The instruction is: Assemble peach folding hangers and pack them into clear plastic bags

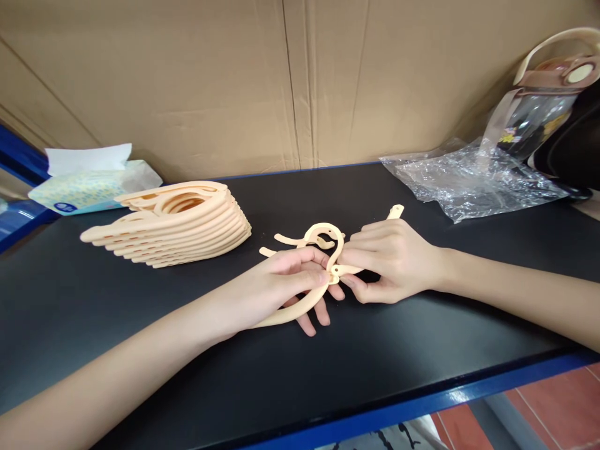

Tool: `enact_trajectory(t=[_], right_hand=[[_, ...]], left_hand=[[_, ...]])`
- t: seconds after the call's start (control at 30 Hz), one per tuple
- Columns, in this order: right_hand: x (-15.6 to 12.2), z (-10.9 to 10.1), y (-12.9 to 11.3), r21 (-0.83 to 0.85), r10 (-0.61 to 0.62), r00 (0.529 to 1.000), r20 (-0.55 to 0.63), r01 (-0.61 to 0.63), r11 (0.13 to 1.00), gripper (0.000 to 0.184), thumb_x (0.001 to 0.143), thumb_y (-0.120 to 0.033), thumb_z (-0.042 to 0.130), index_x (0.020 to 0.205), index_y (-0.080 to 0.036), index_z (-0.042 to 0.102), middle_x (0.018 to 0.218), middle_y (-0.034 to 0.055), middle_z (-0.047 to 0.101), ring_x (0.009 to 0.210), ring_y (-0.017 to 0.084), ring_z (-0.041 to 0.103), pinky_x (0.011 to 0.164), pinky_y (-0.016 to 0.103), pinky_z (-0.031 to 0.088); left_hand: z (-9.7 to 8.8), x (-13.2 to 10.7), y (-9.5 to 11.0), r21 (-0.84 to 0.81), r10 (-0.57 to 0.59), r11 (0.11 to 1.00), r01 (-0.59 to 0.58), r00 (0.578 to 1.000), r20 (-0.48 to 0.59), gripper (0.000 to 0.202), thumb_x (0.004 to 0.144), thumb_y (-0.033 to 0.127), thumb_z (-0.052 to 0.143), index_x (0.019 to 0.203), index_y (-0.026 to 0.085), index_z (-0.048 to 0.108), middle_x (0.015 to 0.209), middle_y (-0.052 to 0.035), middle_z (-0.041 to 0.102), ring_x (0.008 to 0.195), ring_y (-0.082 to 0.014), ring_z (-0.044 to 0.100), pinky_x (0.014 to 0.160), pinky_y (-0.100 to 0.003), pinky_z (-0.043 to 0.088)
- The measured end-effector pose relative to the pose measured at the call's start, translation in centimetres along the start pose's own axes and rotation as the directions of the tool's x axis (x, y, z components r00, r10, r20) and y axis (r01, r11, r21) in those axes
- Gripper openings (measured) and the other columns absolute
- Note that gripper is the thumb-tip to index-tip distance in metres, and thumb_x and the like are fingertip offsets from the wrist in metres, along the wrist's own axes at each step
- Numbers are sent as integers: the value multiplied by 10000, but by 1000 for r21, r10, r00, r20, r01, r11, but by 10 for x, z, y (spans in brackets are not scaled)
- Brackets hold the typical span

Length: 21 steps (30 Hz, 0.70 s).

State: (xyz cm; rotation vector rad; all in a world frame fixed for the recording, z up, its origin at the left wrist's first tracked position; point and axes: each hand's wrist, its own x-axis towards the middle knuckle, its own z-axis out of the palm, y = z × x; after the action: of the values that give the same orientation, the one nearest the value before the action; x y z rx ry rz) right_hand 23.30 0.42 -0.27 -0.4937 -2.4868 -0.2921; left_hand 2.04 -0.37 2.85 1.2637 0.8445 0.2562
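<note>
My left hand (293,275) grips a cream plastic hanger piece (293,310), whose curved arm runs under the wrist and whose round hook rises above the fingers. From the right, my right hand (389,259) pinches a slim cream hanger arm (349,270). Its holed end meets the hook piece at the left thumb tip; whether the two are joined I cannot tell. A holed cream end (396,211) sticks out beyond the right knuckles. Behind the hook lie loose curved cream pieces (287,240), partly hidden by the left hand.
A neat stack of cream folding hangers (201,240) stands left on the black table (375,375). Behind it is a tissue pack (98,184). Crumpled clear plastic (478,181) and a drinking bottle (539,119) are at the back right. Cardboard (210,81) walls the rear.
</note>
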Motion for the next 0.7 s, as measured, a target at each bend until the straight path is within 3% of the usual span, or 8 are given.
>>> enact_trajectory(t=[0.7], right_hand=[[0, 0, 2, 23, 16, 998, 64, -18, 1000, 126, 832, -168, 508, 729, -191, 575, 563, -47, 559, 483, 98, 461, 519, 249, 318]], left_hand=[[-1, 1, -2, -7, 11, 1000, -11, 1000, -18, 99, 956, 195, 487, 928, 147, 569, 903, -27, 637, 677, -125, 664, 559, -218, 587]])
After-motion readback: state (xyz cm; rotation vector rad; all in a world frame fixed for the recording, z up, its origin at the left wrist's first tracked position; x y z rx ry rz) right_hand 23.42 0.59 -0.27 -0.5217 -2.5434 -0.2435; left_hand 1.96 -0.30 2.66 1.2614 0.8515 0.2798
